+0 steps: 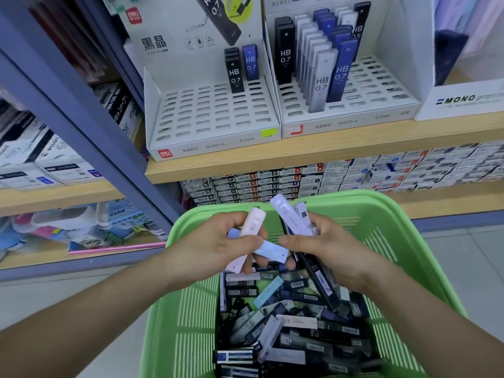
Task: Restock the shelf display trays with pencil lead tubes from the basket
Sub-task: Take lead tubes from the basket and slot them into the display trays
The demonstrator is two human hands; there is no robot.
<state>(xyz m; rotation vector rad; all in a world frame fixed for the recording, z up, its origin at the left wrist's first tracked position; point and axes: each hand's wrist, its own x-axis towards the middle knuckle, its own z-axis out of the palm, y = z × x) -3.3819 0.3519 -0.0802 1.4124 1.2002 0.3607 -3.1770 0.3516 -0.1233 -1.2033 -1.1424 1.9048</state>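
Observation:
A green basket point(403, 241) in front of me holds a heap of pencil lead tubes point(289, 328) in black, blue and white. Above it, my left hand point(218, 241) grips a pale pink tube point(249, 236) and a light blue tube point(270, 251). My right hand point(324, 246) holds several tubes, a pale lilac one point(290, 218) sticking up and a dark one point(316, 279) pointing down. On the shelf, the left display tray point(212, 118) holds black and blue HB 0.7 tubes point(241, 68) at its back. The right tray point(365, 94) holds several rows of tubes point(319, 58).
The wooden shelf edge point(327, 156) runs just above the basket's far rim. Stacked boxes point(354, 173) fill the shelf below. A white MONO box point(461, 102) stands right of the trays. A blue upright post point(81, 110) divides off a left bay with more stationery.

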